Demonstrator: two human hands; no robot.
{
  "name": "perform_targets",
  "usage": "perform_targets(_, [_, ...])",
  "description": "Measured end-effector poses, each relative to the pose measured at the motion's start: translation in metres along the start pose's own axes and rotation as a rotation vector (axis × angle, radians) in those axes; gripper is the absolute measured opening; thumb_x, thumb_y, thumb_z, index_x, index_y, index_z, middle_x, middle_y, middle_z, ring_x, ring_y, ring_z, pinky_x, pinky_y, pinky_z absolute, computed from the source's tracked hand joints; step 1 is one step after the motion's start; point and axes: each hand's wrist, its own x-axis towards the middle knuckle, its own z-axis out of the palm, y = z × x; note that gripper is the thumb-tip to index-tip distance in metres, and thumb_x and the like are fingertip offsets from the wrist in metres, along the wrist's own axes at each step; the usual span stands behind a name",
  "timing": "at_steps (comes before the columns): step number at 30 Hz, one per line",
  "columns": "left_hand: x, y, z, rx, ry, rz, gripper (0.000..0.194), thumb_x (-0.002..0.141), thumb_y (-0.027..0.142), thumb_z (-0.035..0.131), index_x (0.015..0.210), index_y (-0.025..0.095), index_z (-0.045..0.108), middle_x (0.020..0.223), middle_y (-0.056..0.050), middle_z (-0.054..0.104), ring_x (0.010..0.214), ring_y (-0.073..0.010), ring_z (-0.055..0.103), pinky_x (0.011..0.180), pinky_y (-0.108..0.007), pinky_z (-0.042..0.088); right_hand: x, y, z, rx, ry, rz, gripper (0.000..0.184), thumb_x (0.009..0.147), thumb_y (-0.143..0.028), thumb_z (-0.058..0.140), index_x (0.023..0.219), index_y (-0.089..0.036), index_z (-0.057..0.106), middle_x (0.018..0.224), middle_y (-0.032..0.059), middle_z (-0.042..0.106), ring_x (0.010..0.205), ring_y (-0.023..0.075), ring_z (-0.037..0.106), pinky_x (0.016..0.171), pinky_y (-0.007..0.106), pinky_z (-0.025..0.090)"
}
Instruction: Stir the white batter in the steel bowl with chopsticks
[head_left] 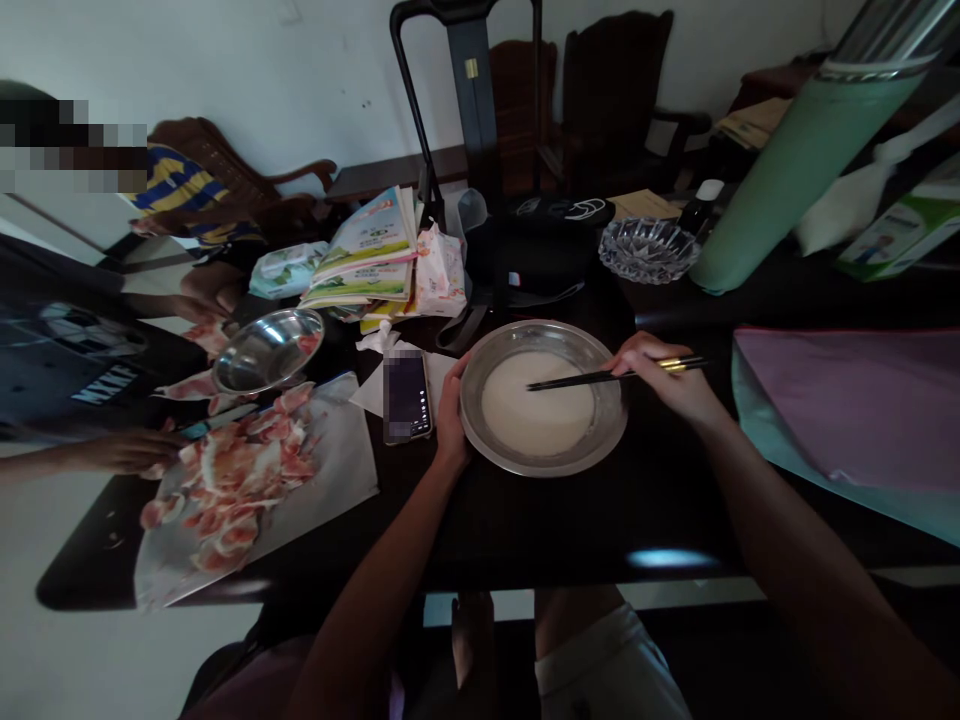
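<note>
My right hand [651,368] grips the black chopsticks [581,380], long axis nearly level, tips pointing left into the white batter [537,403]; my left fingers curl against the bowl [480,445], near the table's [525,545] front edge, the phone [409,395] just beside, blocking leftward

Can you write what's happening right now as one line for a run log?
left hand: on bowl rim | right hand: holds chopsticks in white mixture | phone: left of bowl
</note>
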Motion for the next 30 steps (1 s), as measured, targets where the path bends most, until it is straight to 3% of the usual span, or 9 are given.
perform_targets(3, [0.0004,-0.0005,-0.0006,-0.005,-0.011,0.002,0.048,0.09,0.059,0.063,0.127,0.028,0.068,0.138,-0.005,0.069,0.136,-0.0292,0.059,0.116,-0.048,0.045,-0.0015,0.0013,-0.0038,0.086,0.027,0.031,0.044,0.094,-0.058,0.063,0.063,-0.028,0.074,0.07,0.0033,0.073,0.073,0.0226,0.068,0.076,0.04,0.053])
perform_targets(8, [0.0002,-0.0008,-0.0009,-0.021,-0.003,0.013,0.05,0.089,0.061,0.064,0.126,0.028,0.069,0.139,-0.005,0.069,0.137,-0.0295,0.058,0.117,-0.047,0.044,-0.0007,-0.0045,0.0029,0.032,-0.18,0.006,0.036,0.091,-0.058,0.066,0.072,-0.029,0.078,0.081,0.0042,0.077,0.081,0.0237,0.069,0.078,0.04,0.054])
perform_targets(14, [0.0001,0.0009,0.0009,-0.017,-0.015,0.011,0.048,0.089,0.06,0.064,0.125,0.028,0.069,0.138,-0.005,0.069,0.137,-0.0295,0.058,0.117,-0.048,0.045,-0.0011,0.0006,-0.0016,0.033,0.049,0.048,0.043,0.091,-0.063,0.063,0.065,-0.031,0.075,0.073,0.0043,0.074,0.078,0.0256,0.069,0.08,0.046,0.054])
perform_targets(20, [-0.0003,0.0007,0.0003,-0.026,-0.003,0.007,0.05,0.089,0.061,0.064,0.126,0.027,0.069,0.138,-0.005,0.069,0.136,-0.0299,0.058,0.116,-0.047,0.046,-0.001,-0.001,0.0028,-0.017,-0.086,-0.006,0.039,0.089,-0.063,0.067,0.072,-0.03,0.078,0.08,0.005,0.077,0.084,0.0252,0.069,0.079,0.043,0.054])
perform_targets(25, [-0.0002,0.0002,0.0001,-0.018,0.006,-0.007,0.049,0.089,0.06,0.064,0.126,0.028,0.069,0.138,-0.005,0.069,0.137,-0.0299,0.058,0.118,-0.049,0.044,-0.0013,-0.0001,-0.0007,0.038,0.033,0.022,0.042,0.093,-0.059,0.063,0.066,-0.029,0.074,0.073,0.0042,0.074,0.077,0.0239,0.069,0.079,0.043,0.053])
perform_targets(30, [-0.0002,-0.0003,-0.0001,-0.003,-0.006,0.017,0.049,0.09,0.061,0.062,0.126,0.028,0.068,0.141,-0.005,0.067,0.139,-0.0295,0.056,0.119,-0.047,0.042,-0.0014,-0.0012,0.002,0.027,-0.148,-0.006,0.037,0.091,-0.058,0.066,0.072,-0.029,0.079,0.08,0.0052,0.077,0.081,0.0241,0.07,0.076,0.041,0.054])
